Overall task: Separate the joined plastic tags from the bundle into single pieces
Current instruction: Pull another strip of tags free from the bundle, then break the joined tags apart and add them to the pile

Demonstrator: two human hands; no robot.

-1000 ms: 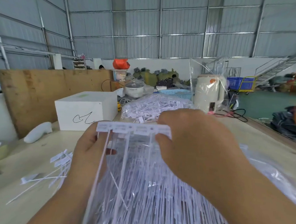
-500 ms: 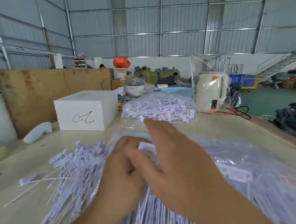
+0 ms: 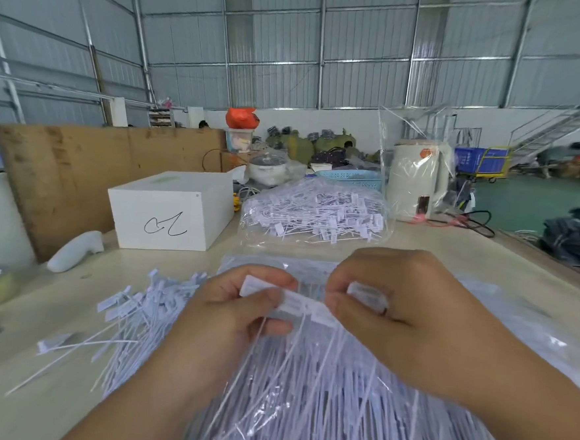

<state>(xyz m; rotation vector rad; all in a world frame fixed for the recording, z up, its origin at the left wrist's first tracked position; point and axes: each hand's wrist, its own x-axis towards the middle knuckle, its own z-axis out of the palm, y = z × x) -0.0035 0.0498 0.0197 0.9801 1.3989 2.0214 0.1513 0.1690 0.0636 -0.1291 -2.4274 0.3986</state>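
Left hand and right hand both pinch the joined white plastic tag strip; fingers closed on its heads. Suggest snapping one head off, tails hanging free.

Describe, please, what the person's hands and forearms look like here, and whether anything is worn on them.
Both the left hand and the right hand are bare: no gloves, rings or bracelets show. The forearms are bare too, with no sleeve, watch or marking visible as far as the frame's lower edge.

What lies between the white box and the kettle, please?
In the head view, a clear bag of tags lies between the box and the kettle.
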